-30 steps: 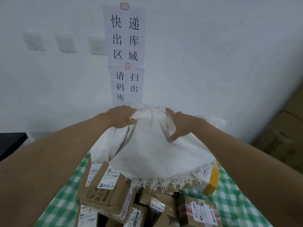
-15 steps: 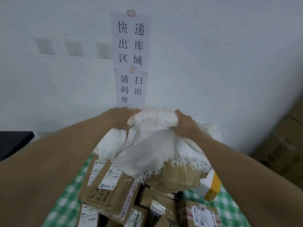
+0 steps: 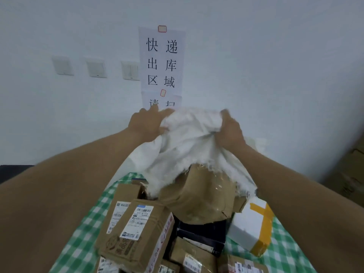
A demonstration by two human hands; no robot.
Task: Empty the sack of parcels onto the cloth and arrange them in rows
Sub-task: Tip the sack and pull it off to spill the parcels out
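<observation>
**Sack held over a pile of parcels**

Green-and-white checked cloth (image 3: 82, 239) covers the surface closest to the viewer, and a heap of parcels sits on it. Nearest lies a brown cardboard box (image 3: 137, 237) with white shipping labels, tilted against its neighbours. To its right is a dark flat parcel (image 3: 202, 233), and further right a white box (image 3: 250, 227) bound with yellow tape rests on the cloth. Behind these, a large brown paper-wrapped parcel (image 3: 199, 196) with glossy tape stands half out of the frayed mouth of a white woven sack (image 3: 189, 146), which hangs over its top.

Two bare forearms reach in from the lower corners. The left hand (image 3: 145, 123) grips the bunched upper end of the sack, its thumb and fingers closed into the fabric. The right hand (image 3: 230, 131) grips the same bunched end from the other side, fingers curled tight into the fabric.

Beyond the hands is a pale wall with a paper sign (image 3: 161, 60) in large Chinese characters, a second sheet below it partly hidden by the sack, and three wall switches (image 3: 96, 67) to the left. Cardboard cartons (image 3: 348, 174) stand at the far right.
</observation>
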